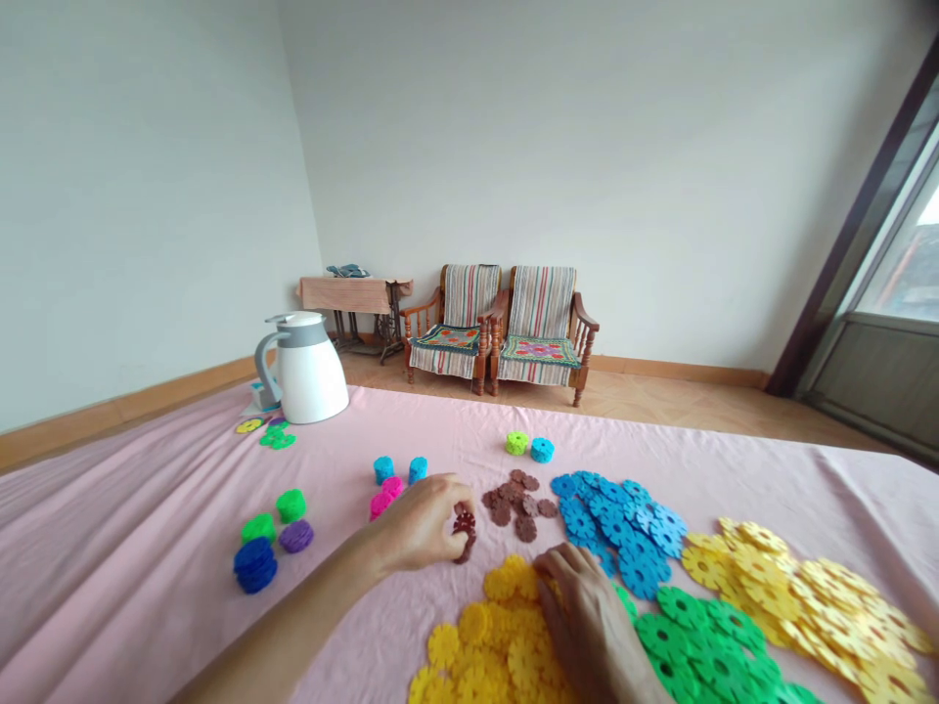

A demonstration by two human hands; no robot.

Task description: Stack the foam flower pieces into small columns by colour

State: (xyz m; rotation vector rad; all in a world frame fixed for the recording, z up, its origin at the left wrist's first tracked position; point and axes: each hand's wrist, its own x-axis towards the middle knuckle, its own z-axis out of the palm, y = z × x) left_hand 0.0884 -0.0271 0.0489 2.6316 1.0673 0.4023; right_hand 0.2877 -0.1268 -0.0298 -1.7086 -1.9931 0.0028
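Observation:
My left hand [425, 525] is closed around several brown snowflake discs [464, 536], pinching them between thumb and fingers just above the pink cloth. Right of it lies a loose pile of brown discs [502, 510]. My right hand [591, 616] rests at the right edge of a heap of yellow discs [469, 655], its fingers lying together over them and their tips partly hidden. Beyond that hand, blue discs [612, 518] are spread out. Green discs [704, 640] lie beside my right wrist.
Small stacks stand around the cloth [344, 626]: dark blue [255, 565], purple [296, 536], green [291, 505], pink [381, 505], light blue [542, 450] and lime [517, 443]. A second yellow pile [799, 587] lies at right. A white jug [312, 376] stands at the back left.

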